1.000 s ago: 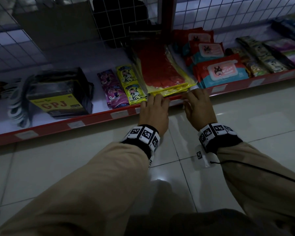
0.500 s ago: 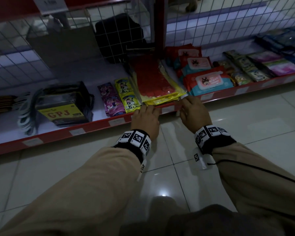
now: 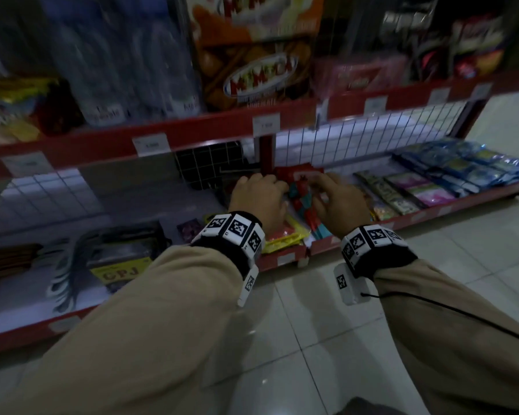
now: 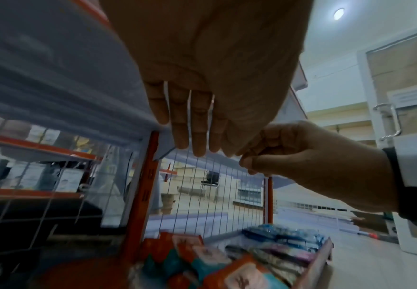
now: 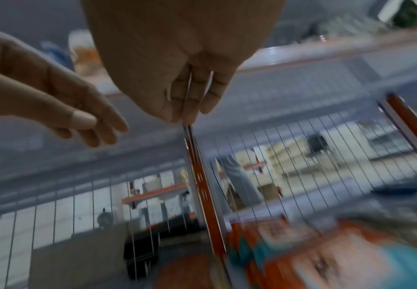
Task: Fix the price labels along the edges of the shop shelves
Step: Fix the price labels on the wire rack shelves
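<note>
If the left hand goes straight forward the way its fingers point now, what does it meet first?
Probably the red upright post of the shelf, just beyond the left hand; the wire grid stands beside it. Depth is unclear.

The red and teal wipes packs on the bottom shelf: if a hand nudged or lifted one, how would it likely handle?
The wipes packs look like soft film pouches, so one would probably flex rather than stay rigid. They lie flat and overlapping, so a push would likely slide them, not roll or tip them. The glossy wrap may be slippery. Both the left hand and right hand hover above them.
</note>
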{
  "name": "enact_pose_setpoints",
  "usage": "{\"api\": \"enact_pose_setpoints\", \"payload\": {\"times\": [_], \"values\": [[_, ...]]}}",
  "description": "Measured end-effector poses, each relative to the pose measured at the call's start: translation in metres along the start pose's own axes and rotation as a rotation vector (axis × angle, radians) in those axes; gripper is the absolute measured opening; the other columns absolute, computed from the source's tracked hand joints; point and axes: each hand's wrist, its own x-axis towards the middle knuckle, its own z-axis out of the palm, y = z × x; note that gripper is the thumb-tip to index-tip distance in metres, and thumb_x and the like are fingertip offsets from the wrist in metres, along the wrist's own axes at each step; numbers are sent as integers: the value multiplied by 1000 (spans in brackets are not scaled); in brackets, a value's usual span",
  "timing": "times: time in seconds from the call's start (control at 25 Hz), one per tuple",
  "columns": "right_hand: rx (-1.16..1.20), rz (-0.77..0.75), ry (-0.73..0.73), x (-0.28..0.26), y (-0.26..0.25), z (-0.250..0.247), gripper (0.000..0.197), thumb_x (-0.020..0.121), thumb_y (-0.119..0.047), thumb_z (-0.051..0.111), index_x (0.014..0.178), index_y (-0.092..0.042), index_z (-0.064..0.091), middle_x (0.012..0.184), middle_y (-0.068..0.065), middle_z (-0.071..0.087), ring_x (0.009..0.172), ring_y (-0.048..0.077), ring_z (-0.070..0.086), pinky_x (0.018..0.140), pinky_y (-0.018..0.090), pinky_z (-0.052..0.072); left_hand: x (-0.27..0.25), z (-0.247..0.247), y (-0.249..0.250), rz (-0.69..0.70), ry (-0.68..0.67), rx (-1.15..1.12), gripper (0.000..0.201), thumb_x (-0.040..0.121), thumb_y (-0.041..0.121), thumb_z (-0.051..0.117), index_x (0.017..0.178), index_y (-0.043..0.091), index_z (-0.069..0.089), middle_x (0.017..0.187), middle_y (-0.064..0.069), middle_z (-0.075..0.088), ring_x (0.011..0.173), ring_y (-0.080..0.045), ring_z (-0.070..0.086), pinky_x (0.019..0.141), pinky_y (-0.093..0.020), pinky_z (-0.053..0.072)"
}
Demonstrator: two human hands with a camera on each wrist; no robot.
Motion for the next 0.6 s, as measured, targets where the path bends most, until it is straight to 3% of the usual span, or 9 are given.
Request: {"api": "enact_pose_setpoints", "payload": {"times": [0.2,0.4,0.6], "values": [[-46,-109,67,51,-36,-56,19,83,-7,61,101,-10,65,92,9,63,84,27,57,70,34,47,25,-70,-15,70,159,-69,35,91,35,49,124,23,55,122,-1,57,114,-24,48,96,-39,35],[-118,-23,93,73,-54,-82,14,86,-10,61,99,-12,65,90,6,63,79,22,58,67,25,39,34,-105,-28,125,205,-73,35,91,37,49,121,20,55,119,-1,56,114,-24,48,95,-39,35],[-211,114,36,72,-56,-98,11,86,-11,58,96,-11,65,92,7,62,81,23,58,66,30,45,30,-112,-39,159,199,-118,35,90,37,49,120,20,56,119,-2,56,113,-25,48,94,-39,36]]}}
